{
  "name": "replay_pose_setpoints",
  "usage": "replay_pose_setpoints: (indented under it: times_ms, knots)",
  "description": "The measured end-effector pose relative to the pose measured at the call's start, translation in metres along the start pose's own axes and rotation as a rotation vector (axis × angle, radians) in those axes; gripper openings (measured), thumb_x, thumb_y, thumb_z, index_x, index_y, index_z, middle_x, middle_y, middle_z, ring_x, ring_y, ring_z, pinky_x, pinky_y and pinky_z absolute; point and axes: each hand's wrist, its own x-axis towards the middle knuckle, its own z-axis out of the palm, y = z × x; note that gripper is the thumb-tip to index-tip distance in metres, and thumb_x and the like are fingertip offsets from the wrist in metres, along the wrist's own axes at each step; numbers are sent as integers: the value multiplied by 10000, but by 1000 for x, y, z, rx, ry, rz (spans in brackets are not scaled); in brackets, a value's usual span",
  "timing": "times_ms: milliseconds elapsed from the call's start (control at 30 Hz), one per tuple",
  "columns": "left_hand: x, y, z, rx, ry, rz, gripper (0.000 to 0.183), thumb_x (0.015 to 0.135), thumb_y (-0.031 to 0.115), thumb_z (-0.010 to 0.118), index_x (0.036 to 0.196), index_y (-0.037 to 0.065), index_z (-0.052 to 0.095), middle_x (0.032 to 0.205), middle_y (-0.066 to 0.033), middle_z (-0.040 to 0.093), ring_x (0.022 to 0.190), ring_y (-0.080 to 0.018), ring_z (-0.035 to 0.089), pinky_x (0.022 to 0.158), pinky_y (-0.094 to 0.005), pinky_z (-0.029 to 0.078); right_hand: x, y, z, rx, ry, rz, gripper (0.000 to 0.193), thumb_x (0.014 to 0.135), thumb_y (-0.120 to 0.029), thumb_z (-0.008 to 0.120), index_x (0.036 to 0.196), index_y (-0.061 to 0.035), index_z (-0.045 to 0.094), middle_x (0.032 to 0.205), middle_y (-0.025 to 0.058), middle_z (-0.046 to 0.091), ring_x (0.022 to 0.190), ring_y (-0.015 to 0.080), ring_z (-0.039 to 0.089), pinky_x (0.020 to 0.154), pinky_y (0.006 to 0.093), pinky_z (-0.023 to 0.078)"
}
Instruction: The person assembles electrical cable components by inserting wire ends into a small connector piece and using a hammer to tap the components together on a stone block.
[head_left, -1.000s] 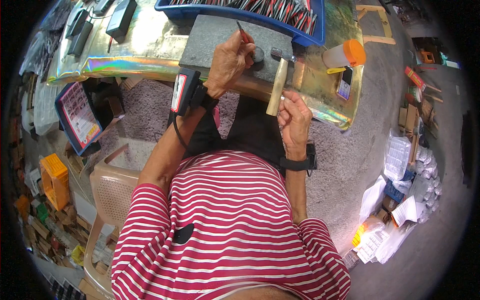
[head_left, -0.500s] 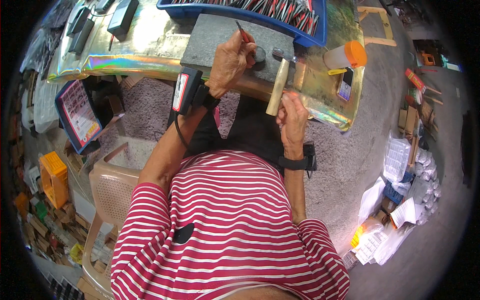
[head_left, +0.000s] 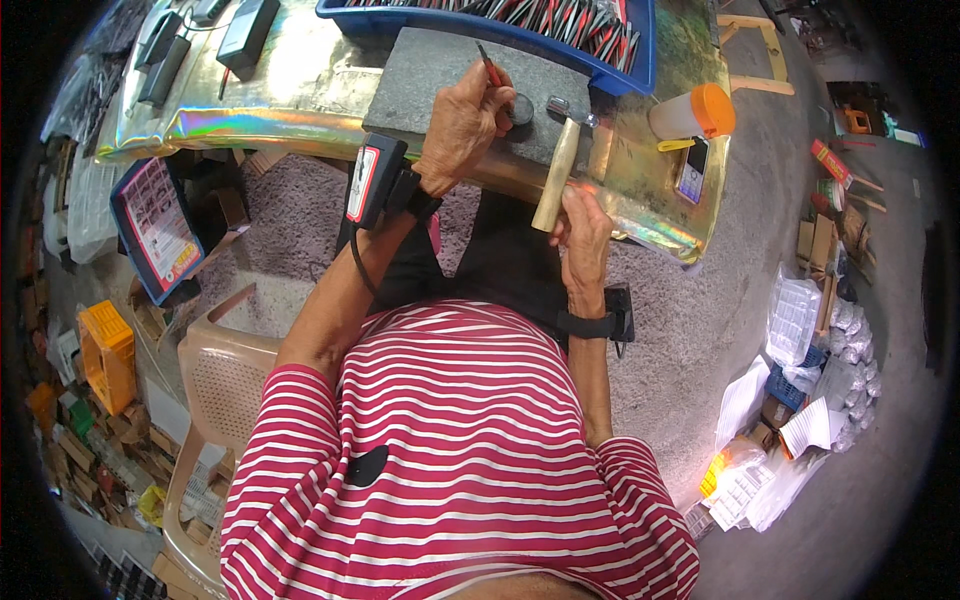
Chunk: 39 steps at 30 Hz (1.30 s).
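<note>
My left hand (head_left: 462, 132) is closed around a thin red and black tool (head_left: 490, 68), whose dark tip points away from me. It rests over a grey stone slab (head_left: 420, 85) at the near edge of the table. Beside its fingers, a small dark round piece (head_left: 520, 109) sits on the slab. A small hammer (head_left: 556, 175) with a pale wooden handle lies to the right, its metal head at the slab's right side. My right hand (head_left: 585, 240) has curled fingers against the lower handle; the far fingers are partly hidden.
Behind the slab stands a blue bin (head_left: 640, 75) full of red and black tools. A jar with an orange lid (head_left: 710, 108) and a phone (head_left: 692, 170) are at the right table edge. Dark boxy devices (head_left: 246, 40) lie far left. A plastic chair (head_left: 225, 385) stands left of me.
My right hand has shifted very slightly at the hammer handle. My left hand keeps the same hold on the thin tool, and the other things stay in place.
</note>
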Motion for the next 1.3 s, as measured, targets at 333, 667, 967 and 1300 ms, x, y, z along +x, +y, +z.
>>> replay_pose_setpoints:
  times_ms: [333, 667, 967, 1300]
  knots:
    - [0, 1, 2, 59, 13, 21, 53, 799, 55, 515, 783, 25, 473, 567, -54, 534, 485, -110, 542, 438, -231, 416, 1, 1, 0, 11, 7, -21, 290, 836, -239, 501, 927, 32, 552, 557, 3, 471, 449, 51, 415, 392, 171, 325]
    - [0, 2, 1, 181, -75, 59, 42, 812, 28, 493, 848, 17, 475, 630, -23, 505, 534, -80, 500, 485, -211, 420, 2, -1, 5, -126, -39, -76, 263, 837, -243, 481, 881, 7, 548, 642, -1, 494, 527, 48, 429, 430, 177, 336]
    - [1, 3, 4, 356, -80, 313, 136, 718, -3, 533, 790, 39, 426, 681, -131, 547, 642, -317, 560, 507, -353, 438, 6, 3, 11, -216, -88, -111, 216, 822, -222, 509, 832, -7, 531, 676, 20, 508, 565, 68, 456, 468, 188, 364]
    - [2, -1, 4, 428, -105, 433, 237, 649, -99, 516, 814, 34, 410, 709, -110, 532, 680, -281, 586, 529, -315, 455, 14, -10, 16, 463, -193, 200, 181, 798, -118, 523, 912, 21, 504, 681, 53, 499, 526, 83, 436, 429, 200, 375]
